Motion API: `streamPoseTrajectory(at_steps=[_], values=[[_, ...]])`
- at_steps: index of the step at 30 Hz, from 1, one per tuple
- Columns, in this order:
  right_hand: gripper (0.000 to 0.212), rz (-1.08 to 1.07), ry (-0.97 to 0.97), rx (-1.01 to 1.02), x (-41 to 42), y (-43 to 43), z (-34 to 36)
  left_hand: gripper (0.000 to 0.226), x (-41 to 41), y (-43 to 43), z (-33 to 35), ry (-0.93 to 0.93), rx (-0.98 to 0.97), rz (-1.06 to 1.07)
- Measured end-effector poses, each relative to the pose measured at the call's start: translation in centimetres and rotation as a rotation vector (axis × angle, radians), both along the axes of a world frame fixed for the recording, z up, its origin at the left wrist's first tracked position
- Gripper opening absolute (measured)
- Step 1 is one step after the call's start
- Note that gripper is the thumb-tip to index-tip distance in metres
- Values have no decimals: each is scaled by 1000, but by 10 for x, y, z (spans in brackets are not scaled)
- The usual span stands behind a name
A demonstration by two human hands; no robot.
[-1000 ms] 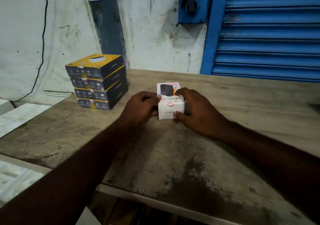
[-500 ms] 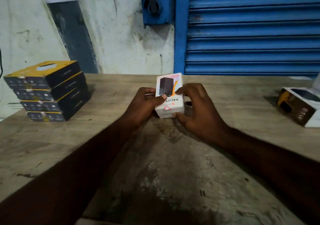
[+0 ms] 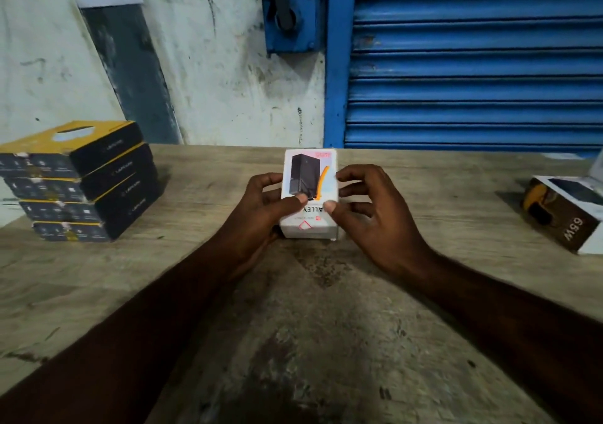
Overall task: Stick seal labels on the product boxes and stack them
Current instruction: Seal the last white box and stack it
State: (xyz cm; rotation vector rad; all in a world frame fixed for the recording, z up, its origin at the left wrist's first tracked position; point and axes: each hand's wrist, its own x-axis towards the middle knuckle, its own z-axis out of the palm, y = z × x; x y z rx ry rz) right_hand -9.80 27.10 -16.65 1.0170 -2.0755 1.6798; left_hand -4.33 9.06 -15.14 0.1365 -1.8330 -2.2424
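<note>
White product box (image 3: 309,195) sits mid-table, tilted up toward you, its near end low at the wooden table (image 3: 326,342), printed face up and its lettering upside down from your side. You hold it between both hands, likely so the face and the near end flap are open to view and to a label; no seal label is clearly visible from here, too small to tell. Your left hand (image 3: 264,208) grips the left side, thumb laid across the printed face, fingers wrapped behind. Your right hand (image 3: 368,215) takes the right side, thumb tip pressing the face near the lettering, fingers curled loosely at the edge. Both hands closed on the one box, thumbs nearly meeting. Forearms come in low from the near corners. Stack of four black-and-yellow boxes (image 3: 81,182) stands well apart at the far left, squared up, probably the finished pile. Another box marked 65W (image 3: 567,215) lies well apart on the right edge, apparently waiting. Blue roller shutter (image 3: 473,65) behind the table.
</note>
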Motion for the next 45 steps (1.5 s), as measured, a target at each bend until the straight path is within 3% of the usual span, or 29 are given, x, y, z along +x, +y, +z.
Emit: streamPoseTrajectory(at_steps=[4,11,18,25,32,45], values=[[32,-14,-58,-94,1,2,5,87,0,2,-4,20,-122,-40],[41,-75,4,-123,2,3,8,88,3,1,-5,118,-244,-102],[51,-119,95,-84,3,5,9,106,4,-1,-5,181,-347,-127],[50,-115,163,-74,6,6,12,101,6,1,-3,243,-426,-59],[47,-111,264,-28,11,9,16,73,11,7,1,320,-458,47],[27,-136,483,-19,13,9,21,81,14,7,0,361,-569,101]])
